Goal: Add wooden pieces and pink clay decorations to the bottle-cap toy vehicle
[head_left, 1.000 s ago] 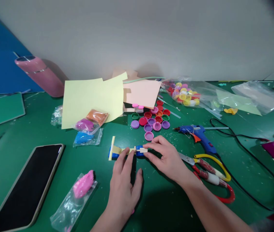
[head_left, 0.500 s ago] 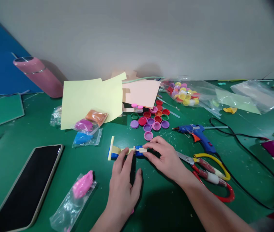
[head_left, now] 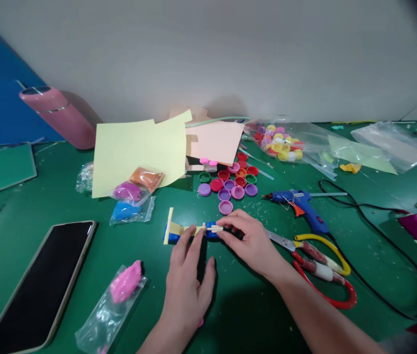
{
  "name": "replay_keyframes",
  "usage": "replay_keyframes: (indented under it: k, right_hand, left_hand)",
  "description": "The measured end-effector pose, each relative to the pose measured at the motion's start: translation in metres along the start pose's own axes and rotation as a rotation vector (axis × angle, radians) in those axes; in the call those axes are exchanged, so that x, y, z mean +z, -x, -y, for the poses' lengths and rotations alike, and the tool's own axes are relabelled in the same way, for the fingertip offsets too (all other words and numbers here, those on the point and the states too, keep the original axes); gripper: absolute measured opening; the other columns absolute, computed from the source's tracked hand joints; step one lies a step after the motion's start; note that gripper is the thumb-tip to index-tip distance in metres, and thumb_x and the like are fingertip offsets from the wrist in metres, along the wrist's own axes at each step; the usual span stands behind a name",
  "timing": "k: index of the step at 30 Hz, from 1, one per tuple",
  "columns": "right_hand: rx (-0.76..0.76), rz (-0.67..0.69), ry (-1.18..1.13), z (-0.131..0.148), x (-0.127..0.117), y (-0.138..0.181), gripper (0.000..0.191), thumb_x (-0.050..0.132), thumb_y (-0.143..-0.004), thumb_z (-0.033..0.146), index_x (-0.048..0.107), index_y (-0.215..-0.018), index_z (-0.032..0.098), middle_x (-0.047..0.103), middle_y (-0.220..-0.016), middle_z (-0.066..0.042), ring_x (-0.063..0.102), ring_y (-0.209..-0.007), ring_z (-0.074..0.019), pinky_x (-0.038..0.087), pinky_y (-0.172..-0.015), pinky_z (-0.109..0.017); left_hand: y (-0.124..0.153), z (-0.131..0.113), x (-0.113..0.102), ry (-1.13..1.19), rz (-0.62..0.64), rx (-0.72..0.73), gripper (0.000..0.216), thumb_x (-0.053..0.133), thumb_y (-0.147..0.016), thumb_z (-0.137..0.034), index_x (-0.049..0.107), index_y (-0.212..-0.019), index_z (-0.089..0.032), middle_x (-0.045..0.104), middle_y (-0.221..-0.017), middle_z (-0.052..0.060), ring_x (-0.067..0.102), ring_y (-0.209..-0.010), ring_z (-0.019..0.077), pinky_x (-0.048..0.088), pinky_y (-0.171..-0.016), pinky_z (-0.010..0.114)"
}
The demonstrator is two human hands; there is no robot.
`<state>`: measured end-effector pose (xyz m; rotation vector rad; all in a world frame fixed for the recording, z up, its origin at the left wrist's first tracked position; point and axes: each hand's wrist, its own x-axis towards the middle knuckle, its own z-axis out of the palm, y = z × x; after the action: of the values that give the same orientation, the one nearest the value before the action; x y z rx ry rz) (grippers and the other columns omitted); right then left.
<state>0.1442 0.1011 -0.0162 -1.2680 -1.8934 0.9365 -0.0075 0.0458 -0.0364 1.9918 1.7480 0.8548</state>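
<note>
Both hands meet over a small blue and pale-yellow construction [head_left: 175, 228] lying flat on the green tabletop [head_left: 156, 275], in the middle of the near area. Index and middle fingertips of the left hand [head_left: 189, 285] rest on its yellow middle strip, the thumb spread well away. At its right end, the right hand [head_left: 254, 243] has thumb and forefinger bent close together beside the tips of some pale sticks [head_left: 213, 228], which lie over a blue part; I cannot tell whether they grip. A narrow yellow strip stands crosswise at the left end. Nearby on the left are a phone [head_left: 42, 280] and a clear bag with pink clay [head_left: 126, 282] at its mouth. Scissors [head_left: 324, 273] with yellow and red handles lie by the right forearm. Beyond them is a blue glue gun [head_left: 316, 219]. Past the construction sit colored caps [head_left: 237, 191], mostly red and purple, with bagged orange clay [head_left: 147, 178] to their left. Farther back are a yellow sheet [head_left: 138, 147], a pink sheet [head_left: 215, 140], a clear bag of caps [head_left: 282, 145] and a leaning pink bottle [head_left: 61, 118].
</note>
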Motion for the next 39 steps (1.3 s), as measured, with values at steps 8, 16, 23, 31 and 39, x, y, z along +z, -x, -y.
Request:
replay_keyframes:
  k: [8, 16, 23, 31, 39]
  right_hand:
    - [0.022, 0.024, -0.045, -0.0012, -0.0043, 0.0005, 0.023, 0.061, -0.076, 0.015, 0.061, -0.098, 0.022, 0.055, -0.087, -0.001, 0.054, -0.075, -0.0128, 0.044, -0.064, -0.023]
    - [0.009, 0.013, -0.064, -0.0063, -0.0039, 0.0015, 0.018, 0.058, -0.078, 0.017, 0.062, -0.096, 0.02, 0.058, -0.086, -0.003, 0.054, -0.07, -0.0121, 0.045, -0.062, -0.024]
    - [-0.009, 0.011, -0.057, -0.0053, -0.0009, 0.001, 0.017, 0.055, -0.081, 0.018, 0.063, -0.095, 0.02, 0.06, -0.088, -0.003, 0.056, -0.071, -0.0128, 0.046, -0.065, -0.025]
    - [-0.017, 0.022, -0.027, -0.0031, -0.0029, 0.0003, 0.015, 0.055, -0.081, 0.017, 0.063, -0.093, 0.021, 0.06, -0.088, -0.003, 0.057, -0.076, -0.0144, 0.046, -0.068, -0.026]
    - [-0.04, 0.037, 0.043, -0.0019, -0.0063, -0.0015, 0.016, 0.055, -0.081, 0.02, 0.064, -0.094, 0.021, 0.062, -0.089, -0.004, 0.057, -0.083, -0.0165, 0.046, -0.07, -0.028]
  left_hand:
    - [-0.0003, 0.0002, 0.0002, -0.005, 0.005, 0.001, 0.046, 0.046, -0.08, -0.018, 0.039, -0.125, -0.017, 0.038, -0.131, 0.014, 0.036, -0.121, 0.0256, 0.035, -0.097, 0.044]
    - [0.0003, 0.0005, -0.0005, -0.006, 0.006, -0.007, 0.047, 0.047, -0.079, -0.018, 0.038, -0.125, -0.018, 0.039, -0.13, 0.013, 0.037, -0.121, 0.0265, 0.037, -0.096, 0.044]
    - [-0.0003, 0.0007, -0.001, -0.001, 0.019, -0.006, 0.047, 0.046, -0.079, -0.018, 0.038, -0.126, -0.018, 0.038, -0.131, 0.013, 0.037, -0.121, 0.0267, 0.037, -0.096, 0.045]
    - [0.0007, 0.0013, -0.0012, -0.011, 0.033, -0.007, 0.046, 0.045, -0.08, -0.019, 0.038, -0.126, -0.015, 0.037, -0.131, 0.014, 0.036, -0.122, 0.0259, 0.036, -0.097, 0.044]
    - [0.0007, 0.0018, -0.0003, 0.0, 0.019, -0.011, 0.048, 0.046, -0.079, -0.019, 0.038, -0.126, -0.019, 0.038, -0.131, 0.012, 0.037, -0.121, 0.0265, 0.037, -0.096, 0.045]
